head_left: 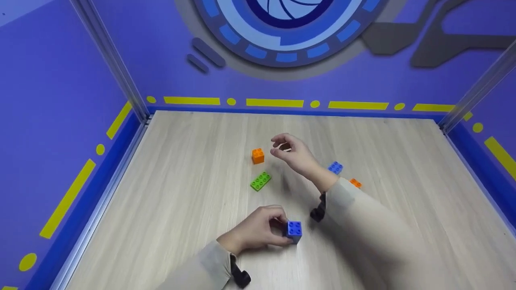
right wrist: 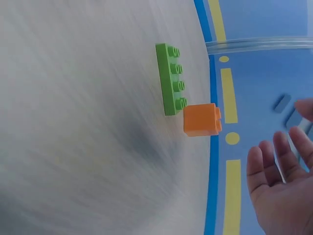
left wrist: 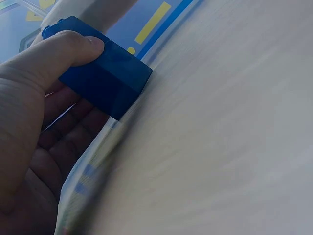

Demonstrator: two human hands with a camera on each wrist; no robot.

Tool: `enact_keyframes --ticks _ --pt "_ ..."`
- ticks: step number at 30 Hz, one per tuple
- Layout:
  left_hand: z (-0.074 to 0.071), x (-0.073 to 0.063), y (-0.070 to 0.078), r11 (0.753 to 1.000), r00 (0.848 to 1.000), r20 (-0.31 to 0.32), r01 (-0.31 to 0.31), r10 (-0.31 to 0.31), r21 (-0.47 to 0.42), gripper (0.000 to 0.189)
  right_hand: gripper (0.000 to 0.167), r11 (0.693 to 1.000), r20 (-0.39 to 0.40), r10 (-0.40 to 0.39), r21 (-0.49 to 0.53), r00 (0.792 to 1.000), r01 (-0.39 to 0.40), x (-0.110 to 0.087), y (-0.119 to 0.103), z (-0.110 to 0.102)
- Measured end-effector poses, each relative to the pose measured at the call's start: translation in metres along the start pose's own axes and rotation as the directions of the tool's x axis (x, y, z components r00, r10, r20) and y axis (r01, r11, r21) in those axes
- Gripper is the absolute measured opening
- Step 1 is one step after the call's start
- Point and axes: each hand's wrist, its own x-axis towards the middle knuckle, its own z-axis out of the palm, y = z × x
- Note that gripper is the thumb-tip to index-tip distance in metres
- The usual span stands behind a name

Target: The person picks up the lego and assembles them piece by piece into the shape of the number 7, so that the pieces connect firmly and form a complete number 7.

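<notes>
My left hand (head_left: 260, 229) pinches a tall blue toy building block (head_left: 294, 228) between thumb and fingers, with its studs facing up. In the left wrist view, the thumb lies across this blue block (left wrist: 105, 68), and a seam runs across its side. My right hand (head_left: 296, 155) is held over the table with fingers loosely bent and nothing in them. Just left of it stands an orange block (head_left: 258, 156), also seen in the right wrist view as an orange cube (right wrist: 201, 120). A flat green brick (head_left: 261, 181) lies nearer to me.
Beyond the right forearm lie a flat blue brick (head_left: 335, 167) and a small orange brick (head_left: 355, 183), the latter partly hidden by the sleeve. The wooden table (head_left: 193, 161) is enclosed by blue printed walls (head_left: 258, 88) at the back and sides.
</notes>
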Motion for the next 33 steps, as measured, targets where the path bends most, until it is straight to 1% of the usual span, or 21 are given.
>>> enact_keyframes --ticks 5,8,11,14,17,22,28,30,33 --pt "0.0 0.001 0.0 1.0 1.0 0.004 -0.006 0.006 -0.016 0.033 0.053 1.0 -0.002 0.013 0.009 1.0 -0.013 0.016 0.0 0.007" --pt "0.0 0.001 0.0 1.0 1.0 0.005 -0.005 0.005 -0.014 0.033 0.062 0.999 0.033 0.025 -0.045 0.999 -0.023 0.022 -0.001 0.011" --pt "-0.001 0.001 0.001 1.0 1.0 0.008 0.002 -0.002 -0.013 0.032 0.065 0.991 0.092 0.054 -0.125 0.994 -0.043 0.026 0.001 0.018" --pt "-0.001 0.0 0.002 1.0 1.0 0.009 0.007 -0.006 -0.004 0.032 0.063 0.98 0.146 0.076 -0.196 0.986 -0.046 0.029 0.004 0.026" --pt "-0.001 0.0 0.002 1.0 1.0 0.007 0.008 -0.008 0.009 0.032 0.061 0.969 0.18 0.067 -0.248 0.981 -0.021 0.031 0.008 0.034" --pt "-0.002 0.0 0.002 1.0 1.0 0.009 0.007 -0.007 0.022 0.031 0.061 0.948 0.183 0.062 -0.318 0.981 -0.001 0.033 0.013 0.042" --pt "-0.001 -0.001 0.001 1.0 1.0 0.006 0.008 -0.008 0.021 0.032 0.052 0.896 0.179 0.036 -0.442 0.983 0.048 0.034 0.02 0.045" --pt "-0.001 -0.001 0.0 1.0 1.0 0.011 0.011 -0.011 -0.003 0.031 0.05 0.894 0.178 0.029 -0.445 0.984 0.055 0.034 0.023 0.045" --pt "-0.001 -0.001 -0.001 0.999 1.0 0.013 0.018 -0.017 -0.044 0.029 0.05 0.906 0.165 0.029 -0.421 0.986 0.044 0.034 0.024 0.043"
